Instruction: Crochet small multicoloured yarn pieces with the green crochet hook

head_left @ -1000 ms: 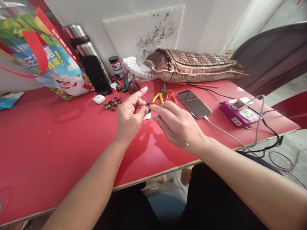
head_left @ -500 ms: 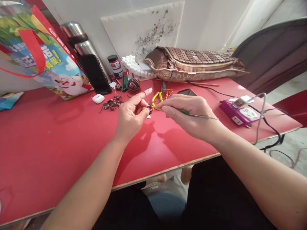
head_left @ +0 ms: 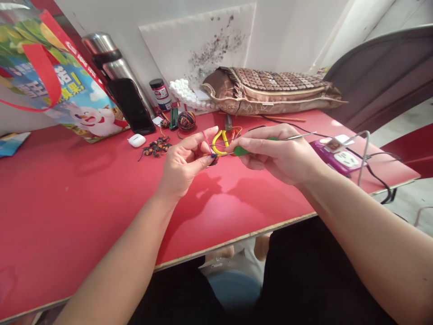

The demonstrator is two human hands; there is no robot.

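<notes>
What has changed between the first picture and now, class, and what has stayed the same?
The right hand has moved rightward and turned, exposing the green-handled tool; the tool's outer end swung upward in view. Nothing was visibly released. The left hand still pinches the yarn piece; the yarn ball stayed put.

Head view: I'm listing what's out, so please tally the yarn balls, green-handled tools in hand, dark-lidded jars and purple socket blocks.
Yarn balls: 2
Green-handled tool, in the right hand: 1
Dark-lidded jar: 1
Purple socket block: 1
Total: 5
</notes>
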